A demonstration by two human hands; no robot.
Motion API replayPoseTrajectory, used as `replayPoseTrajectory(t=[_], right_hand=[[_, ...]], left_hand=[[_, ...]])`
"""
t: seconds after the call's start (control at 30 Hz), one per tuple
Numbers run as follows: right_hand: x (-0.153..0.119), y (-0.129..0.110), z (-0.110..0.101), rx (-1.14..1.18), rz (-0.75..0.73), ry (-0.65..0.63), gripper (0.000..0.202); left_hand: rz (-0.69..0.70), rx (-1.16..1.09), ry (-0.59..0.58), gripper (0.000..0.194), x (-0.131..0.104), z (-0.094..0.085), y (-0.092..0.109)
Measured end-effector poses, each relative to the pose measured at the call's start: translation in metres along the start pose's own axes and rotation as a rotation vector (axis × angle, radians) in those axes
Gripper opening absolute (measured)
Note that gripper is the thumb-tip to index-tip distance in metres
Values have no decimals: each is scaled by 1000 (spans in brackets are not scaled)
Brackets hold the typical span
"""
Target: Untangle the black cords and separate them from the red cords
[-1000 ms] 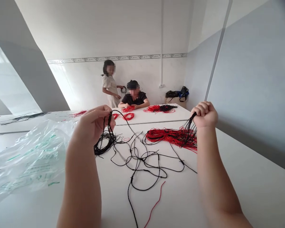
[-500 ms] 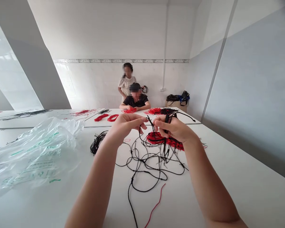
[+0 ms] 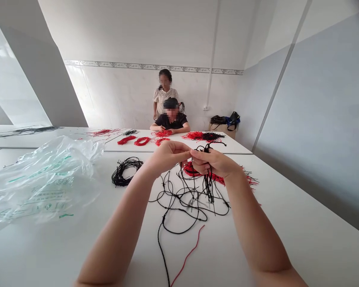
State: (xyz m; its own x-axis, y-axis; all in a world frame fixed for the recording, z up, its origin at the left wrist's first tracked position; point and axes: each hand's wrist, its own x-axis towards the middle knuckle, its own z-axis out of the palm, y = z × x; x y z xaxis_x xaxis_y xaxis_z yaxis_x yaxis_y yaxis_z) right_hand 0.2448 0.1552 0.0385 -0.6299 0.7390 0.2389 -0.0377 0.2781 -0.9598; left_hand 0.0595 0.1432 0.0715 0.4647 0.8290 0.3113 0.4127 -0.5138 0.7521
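Observation:
My left hand is closed, its thumb and fingertips pinching black cord close to the right hand's fingertips. Several black cords are gripped in my right hand, their ends dangling below it and a short piece sticking out above. The fingertips of both hands meet. Under them a long knotted black cord lies in loose loops on the white table. Behind the right hand is a bundle of red and black cords, partly hidden. One thin red cord lies between my forearms.
A coil of black cord lies left of my left forearm. A crumpled clear plastic bag covers the table's left. Across a second table with red cord coils, a person in black sits, with another person standing behind.
My hands have come together, the left moving right until its fingertips meet the right's. The view has shifted a little. The standing person has straightened up.

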Motion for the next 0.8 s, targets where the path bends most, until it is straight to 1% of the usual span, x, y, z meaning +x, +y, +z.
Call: replayPoseTrajectory(t=[0.1,0.17,0.2,0.23,0.33,0.37,0.4,0.43,0.47,0.5,0.53,0.6,0.7,0.77,0.8], right_hand=[[2,4,-11,167,-25,-60,54],[0,3,-21,285,-89,-32,58],[-3,2,-26,338,-127,15,59],[-6,-1,-30,379,-170,89,60],[-20,-9,-43,410,-342,388,51],[-25,-11,-47,416,-406,467,46],[-30,-13,-49,434,-477,520,40],[-35,-15,-52,462,-546,547,35],[-39,-16,-54,497,-605,549,31],[-42,-17,-55,531,-647,536,26],[-45,-18,-55,555,-666,517,20],[-48,-19,-54,563,-650,479,13],[-47,-18,-52,550,-610,432,16],[-45,-16,-51,561,-627,368,12],[-43,-15,-51,560,-646,331,13]], left_hand=[[-14,41,40,29,3,-2,-6],[-30,83,50,31,5,-8,-13],[-35,105,54,32,6,-13,-18],[-39,128,61,33,7,-18,-23],[-72,198,115,34,13,-34,-42],[-117,244,122,35,16,-40,-51],[-179,300,114,36,19,-44,-61],[-264,376,93,37,22,-48,-72],[-367,474,40,36,26,-50,-84],[-450,527,-8,34,29,-51,-97],[-523,559,-65,32,32,-50,-110],[-668,599,-193,33,37,-43,-134],[-770,588,-347,35,42,-23,-162],[-806,585,-408,35,44,-9,-173],[-822,584,-431,33,44,-3,-176]])
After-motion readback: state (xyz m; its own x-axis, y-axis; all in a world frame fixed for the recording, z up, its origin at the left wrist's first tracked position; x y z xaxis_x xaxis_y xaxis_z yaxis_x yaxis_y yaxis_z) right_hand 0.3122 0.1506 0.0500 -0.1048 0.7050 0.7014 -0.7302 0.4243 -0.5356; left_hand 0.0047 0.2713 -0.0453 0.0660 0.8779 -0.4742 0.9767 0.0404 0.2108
